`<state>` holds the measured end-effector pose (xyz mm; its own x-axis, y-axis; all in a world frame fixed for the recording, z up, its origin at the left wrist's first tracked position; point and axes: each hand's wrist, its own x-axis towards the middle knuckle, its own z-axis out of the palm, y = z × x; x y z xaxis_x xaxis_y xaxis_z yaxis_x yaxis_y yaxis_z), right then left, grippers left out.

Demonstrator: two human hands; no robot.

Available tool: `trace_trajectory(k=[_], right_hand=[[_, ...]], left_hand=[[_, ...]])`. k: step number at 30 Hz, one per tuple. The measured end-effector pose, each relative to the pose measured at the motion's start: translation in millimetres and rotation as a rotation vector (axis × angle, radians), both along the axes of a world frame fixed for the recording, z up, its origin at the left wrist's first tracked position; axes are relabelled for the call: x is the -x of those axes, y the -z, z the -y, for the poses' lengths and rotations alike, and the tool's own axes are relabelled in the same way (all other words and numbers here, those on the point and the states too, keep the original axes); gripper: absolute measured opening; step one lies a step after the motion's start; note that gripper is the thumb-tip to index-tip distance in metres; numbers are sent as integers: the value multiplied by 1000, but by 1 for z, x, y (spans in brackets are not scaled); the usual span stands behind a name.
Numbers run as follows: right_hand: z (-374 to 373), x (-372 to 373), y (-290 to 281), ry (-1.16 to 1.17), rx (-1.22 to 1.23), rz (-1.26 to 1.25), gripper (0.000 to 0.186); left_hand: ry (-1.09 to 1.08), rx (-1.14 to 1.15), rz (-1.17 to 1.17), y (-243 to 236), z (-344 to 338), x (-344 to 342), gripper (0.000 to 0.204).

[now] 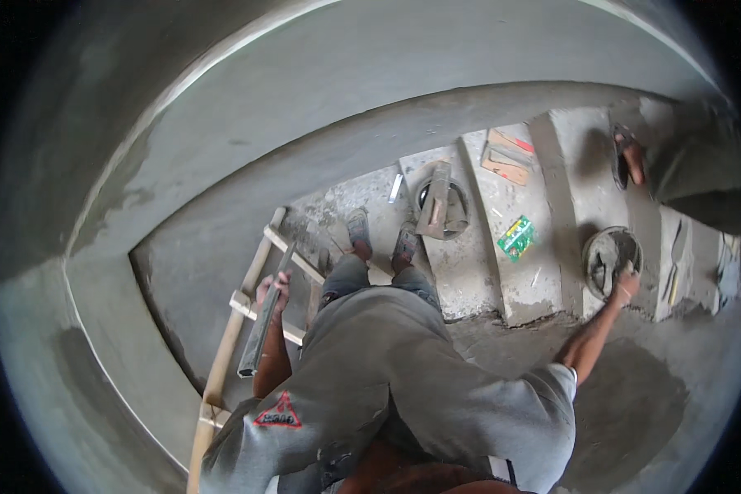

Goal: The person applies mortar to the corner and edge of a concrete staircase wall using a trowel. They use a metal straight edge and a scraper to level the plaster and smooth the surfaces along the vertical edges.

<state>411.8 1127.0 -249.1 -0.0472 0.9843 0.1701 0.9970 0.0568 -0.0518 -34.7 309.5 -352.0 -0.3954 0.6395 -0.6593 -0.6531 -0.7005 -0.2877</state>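
Observation:
My left hand (275, 292) is closed around a long, narrow, grey plastering float (260, 339), held at a slant beside a wooden ladder. On the right, my right hand (627, 282) is at the near right rim of a dark bucket (589, 262) standing on a step. Its fingers are curled; what they grip is hidden. Wet grey mortar (622, 245) lies inside that bucket, with a pale, flat shape in it that I cannot make out clearly.
Concrete steps (482, 247) rise to the right. They carry a second bucket (461, 198) with a board-like tool across it, a green packet (516, 239) and flattened cardboard (506, 156). Another person's foot (631, 158) is on a higher step. The wooden ladder (222, 350) stands left.

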Motion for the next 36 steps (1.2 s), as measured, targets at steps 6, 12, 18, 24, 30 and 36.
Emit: trace_trajectory(k=[6, 12, 18, 24, 30, 36], right_hand=[[75, 94, -103, -205, 226, -527, 49], [147, 181, -111, -278, 441, -728, 35], [267, 301, -4, -608, 719, -703, 39], [385, 387, 100, -942, 637, -609, 40], [442, 427, 127, -835, 903, -464, 38], [473, 454, 76, -1032, 1011, -482, 31]], left_hand=[[-24, -112, 64, 40, -3, 5, 51], [-29, -45, 57, 67, -10, 17, 48], [-14, 33, 46, 72, 4, 25, 43], [-10, 56, 71, 64, 31, 25, 38], [58, 33, 182, 75, 41, 50, 30], [149, -37, -34, 98, 48, 58, 33]])
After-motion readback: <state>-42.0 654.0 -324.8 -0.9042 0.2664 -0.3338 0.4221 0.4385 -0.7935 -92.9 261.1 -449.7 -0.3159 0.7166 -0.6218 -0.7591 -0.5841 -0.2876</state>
